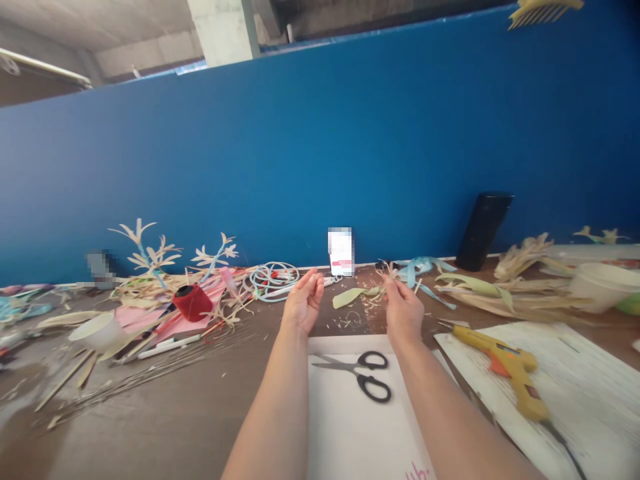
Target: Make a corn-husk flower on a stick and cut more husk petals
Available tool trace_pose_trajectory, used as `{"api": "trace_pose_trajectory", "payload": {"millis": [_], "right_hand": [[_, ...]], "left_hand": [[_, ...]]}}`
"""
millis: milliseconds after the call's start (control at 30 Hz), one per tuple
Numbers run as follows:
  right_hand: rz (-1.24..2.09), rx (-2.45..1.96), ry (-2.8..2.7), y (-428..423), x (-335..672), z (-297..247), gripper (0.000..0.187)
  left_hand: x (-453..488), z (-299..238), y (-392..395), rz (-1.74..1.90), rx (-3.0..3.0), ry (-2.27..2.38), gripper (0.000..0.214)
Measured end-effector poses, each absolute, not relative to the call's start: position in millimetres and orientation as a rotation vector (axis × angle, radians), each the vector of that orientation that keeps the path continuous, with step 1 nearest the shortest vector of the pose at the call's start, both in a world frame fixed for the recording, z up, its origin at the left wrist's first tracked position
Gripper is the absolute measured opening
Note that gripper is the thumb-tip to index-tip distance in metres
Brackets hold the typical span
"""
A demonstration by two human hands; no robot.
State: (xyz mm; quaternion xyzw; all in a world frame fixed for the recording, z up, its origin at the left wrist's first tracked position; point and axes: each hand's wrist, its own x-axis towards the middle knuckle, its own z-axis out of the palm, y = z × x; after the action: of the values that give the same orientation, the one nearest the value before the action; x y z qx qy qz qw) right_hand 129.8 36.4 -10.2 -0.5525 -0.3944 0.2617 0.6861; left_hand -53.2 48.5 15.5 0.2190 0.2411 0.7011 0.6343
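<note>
My right hand [405, 310] pinches a small pale flower of dried husk strips [387, 269], its thin petals sticking up past the fingertips. My left hand [304, 303] is raised level with it, fingers curled in and pressed together; whatever they hold, if anything, is too small to make out. Between the hands a pale green husk piece [349, 297] lies on the table among husk scraps [371, 303]. Below them black-handled scissors [367, 373] rest on a white sheet [350, 427], blades pointing left and slightly apart.
A yellow glue gun [515, 370] lies on printed paper at right, near husks [480, 293] and a black cylinder [483, 230]. Leftward are red thread [193, 303], a white bowl [99, 331], wires [150, 370] and husk flowers [155, 253]. A lit phone [341, 252] leans on the blue partition [320, 147].
</note>
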Motion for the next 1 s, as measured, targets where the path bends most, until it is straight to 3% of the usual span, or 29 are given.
{"api": "trace_pose_trajectory", "payload": {"millis": [200,533,1000], "right_hand": [[0.620,-1.257,-0.906,34.3,127.5,-5.1,0.047],[0.577,-1.381,-0.970,42.2,141.9,-8.1,0.052],[0.512,-1.397,-1.245,47.3,140.6,-17.7,0.036]], "left_hand": [[-51.8,14.9,47.5,1.560,0.571,0.564,0.021],[-47.5,11.3,47.9,1.474,0.626,0.611,0.019],[-45.5,13.2,44.9,1.427,0.617,0.533,0.021]]}}
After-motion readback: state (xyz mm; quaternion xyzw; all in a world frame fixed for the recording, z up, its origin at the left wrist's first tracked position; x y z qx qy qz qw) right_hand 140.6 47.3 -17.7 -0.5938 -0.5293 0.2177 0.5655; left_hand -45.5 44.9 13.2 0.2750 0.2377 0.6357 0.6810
